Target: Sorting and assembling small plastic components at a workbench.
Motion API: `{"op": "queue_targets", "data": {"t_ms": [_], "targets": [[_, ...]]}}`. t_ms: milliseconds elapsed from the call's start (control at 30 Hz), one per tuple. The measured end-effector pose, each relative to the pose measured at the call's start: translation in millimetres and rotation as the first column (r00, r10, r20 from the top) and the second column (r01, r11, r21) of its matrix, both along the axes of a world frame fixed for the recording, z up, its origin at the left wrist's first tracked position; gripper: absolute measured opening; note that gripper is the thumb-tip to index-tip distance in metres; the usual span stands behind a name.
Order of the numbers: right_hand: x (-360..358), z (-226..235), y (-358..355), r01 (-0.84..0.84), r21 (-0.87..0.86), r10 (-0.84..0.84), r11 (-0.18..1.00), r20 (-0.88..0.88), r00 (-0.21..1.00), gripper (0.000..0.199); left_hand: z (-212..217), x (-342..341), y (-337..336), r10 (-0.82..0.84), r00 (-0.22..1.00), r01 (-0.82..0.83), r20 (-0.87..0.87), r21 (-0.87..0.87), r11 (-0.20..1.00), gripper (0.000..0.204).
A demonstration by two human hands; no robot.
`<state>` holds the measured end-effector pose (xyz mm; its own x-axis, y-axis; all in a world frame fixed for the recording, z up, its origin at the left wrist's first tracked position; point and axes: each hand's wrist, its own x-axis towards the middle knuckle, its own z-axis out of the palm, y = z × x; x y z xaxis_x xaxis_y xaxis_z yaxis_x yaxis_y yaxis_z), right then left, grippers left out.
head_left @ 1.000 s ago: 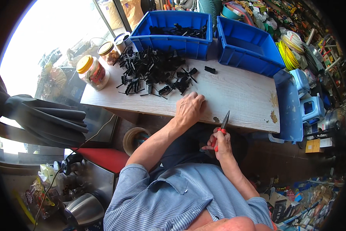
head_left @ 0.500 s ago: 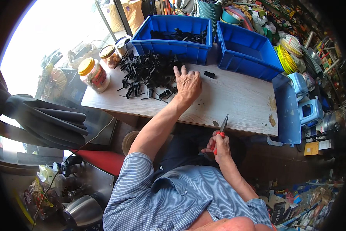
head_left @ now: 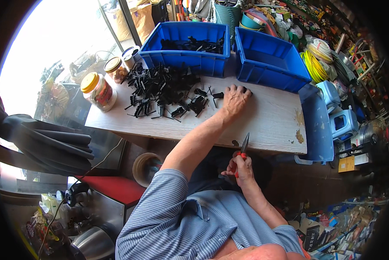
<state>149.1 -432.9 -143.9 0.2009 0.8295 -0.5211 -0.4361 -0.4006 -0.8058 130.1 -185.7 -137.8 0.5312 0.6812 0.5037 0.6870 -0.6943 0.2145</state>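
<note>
My left hand (head_left: 237, 100) is palm down on the table (head_left: 268, 117), its fingers bent over a black plastic piece (head_left: 247, 92) that is mostly hidden beneath them. Just left of that hand lies another small black piece (head_left: 218, 95). A tangled heap of black plastic parts (head_left: 159, 84) spreads over the table's left half, with several loose ones along its near side. My right hand (head_left: 243, 168), close to my lap at the front edge, is closed around red-handled needle-nose pliers (head_left: 245, 145), their tip pointing away from me.
Behind the heap stands a blue crate (head_left: 183, 56) with black parts inside; beside it is a second blue crate (head_left: 270, 65). A yellow-lidded jar (head_left: 98, 92) and another jar (head_left: 115, 70) stand at the left. A light-blue tub (head_left: 318, 125) adjoins the table's right end.
My left hand has moved right from the heap's edge onto the lone black piece, uncovering small parts left behind. My right hand still holds the pliers. The view has shifted slightly.
</note>
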Motion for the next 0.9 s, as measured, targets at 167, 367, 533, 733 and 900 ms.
{"op": "queue_targets", "data": {"t_ms": [167,367,533,733,900], "targets": [[-2.7,0.8,0.8,0.012,-0.007,-0.012,1.0,-0.025,1.0,0.012,-4.5,6.9,-6.8,-0.122,0.977,0.118,0.174,0.033,0.992,0.033],[6.8,-5.3,1.1,0.004,0.043,-0.002,0.999,-0.042,0.999,0.01,47.9,-53.8,-9.3,0.141,0.989,-0.139,-0.048,0.045,0.989,0.04],[3.0,-6.9,3.5,-0.002,0.045,0.004,0.999,-0.054,0.999,0.009,33.1,-97.3,4.3,0.159,0.966,-0.153,-0.205,0.046,0.987,0.026],[4.8,-4.4,1.8,-0.049,0.094,0.055,0.994,-0.065,0.996,0.005,32.5,-98.2,-5.4,-0.015,1.0,0.017,-0.009,0.189,0.982,0.017],[6.6,2.2,2.6,0.037,0.095,-0.031,0.995,-0.063,0.998,0.012,55.9,-96.2,-42.1,-0.16,0.941,0.17,0.298,-0.008,0.985,0.019]]}}
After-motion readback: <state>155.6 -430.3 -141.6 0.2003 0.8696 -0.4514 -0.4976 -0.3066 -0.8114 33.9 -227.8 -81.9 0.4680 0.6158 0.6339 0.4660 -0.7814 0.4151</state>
